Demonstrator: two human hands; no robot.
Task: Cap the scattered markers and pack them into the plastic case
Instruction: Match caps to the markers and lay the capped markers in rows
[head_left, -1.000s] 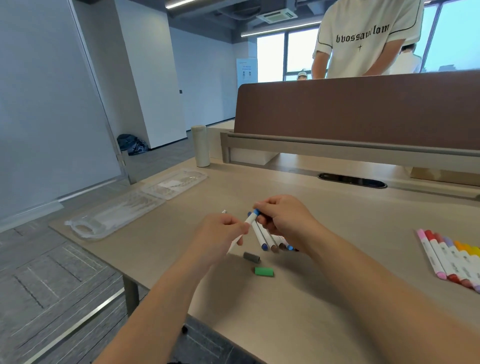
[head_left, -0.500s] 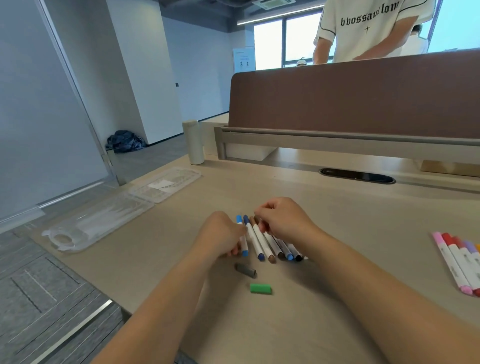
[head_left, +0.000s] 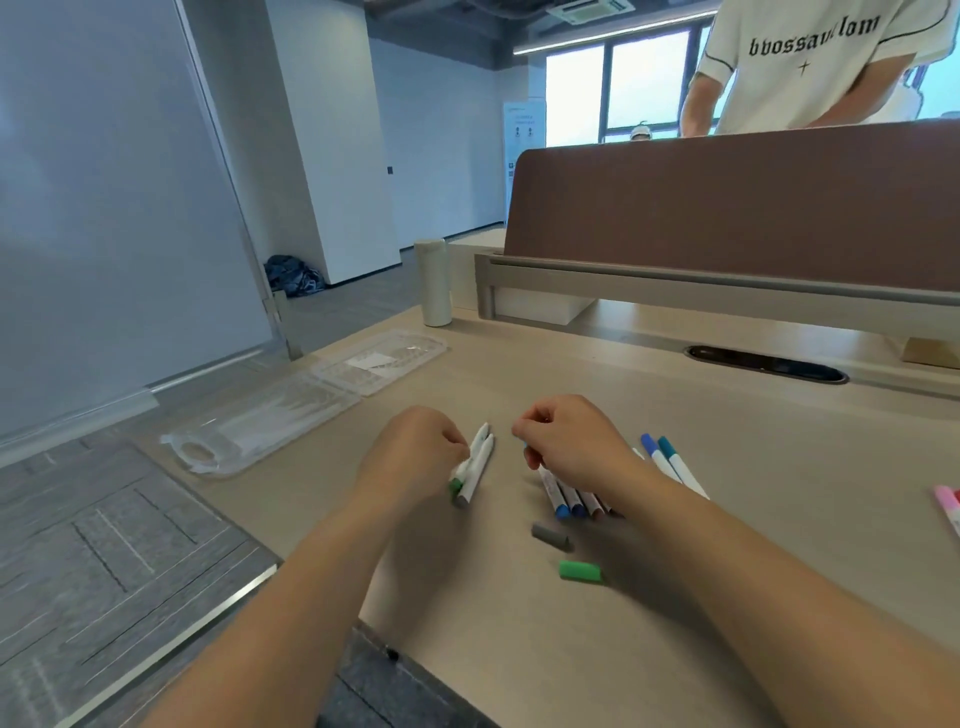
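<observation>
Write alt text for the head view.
A left hand grips two white markers at a desk; the right hand rests over a bunch of markers. A grey cap and a green cap lie loose; the clear plastic case lies open at left.

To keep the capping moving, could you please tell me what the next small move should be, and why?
Probably the right hand should pick up the small grey plastic cap lying on the beige desk. The left hand grips two white-barrelled markers with green and grey ends, and that cap and a small green plastic cap lie loose nearby, seemingly their matches.
</observation>
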